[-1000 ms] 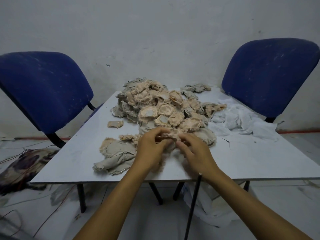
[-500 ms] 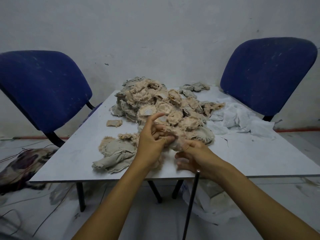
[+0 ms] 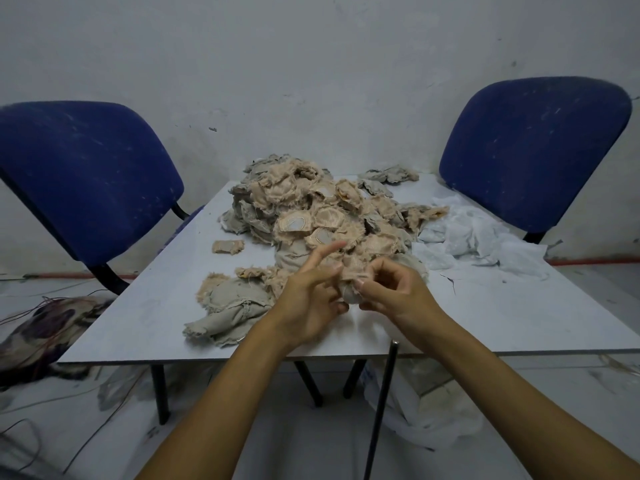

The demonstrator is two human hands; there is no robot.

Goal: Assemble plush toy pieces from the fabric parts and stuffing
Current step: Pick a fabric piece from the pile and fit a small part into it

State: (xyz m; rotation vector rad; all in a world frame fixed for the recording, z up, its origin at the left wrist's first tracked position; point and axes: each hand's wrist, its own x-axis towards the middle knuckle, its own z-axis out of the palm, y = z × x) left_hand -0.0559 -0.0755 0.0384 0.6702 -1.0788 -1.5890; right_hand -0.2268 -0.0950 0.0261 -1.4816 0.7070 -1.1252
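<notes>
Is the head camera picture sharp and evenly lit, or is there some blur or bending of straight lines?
Head view: light is dim, soft and even, without glare; the white table has its near edge slightly bowed by the wide lens; the two blue padded chairs lean outward; the left hand and right hand look slightly soft, the piece between them unclear.
</notes>
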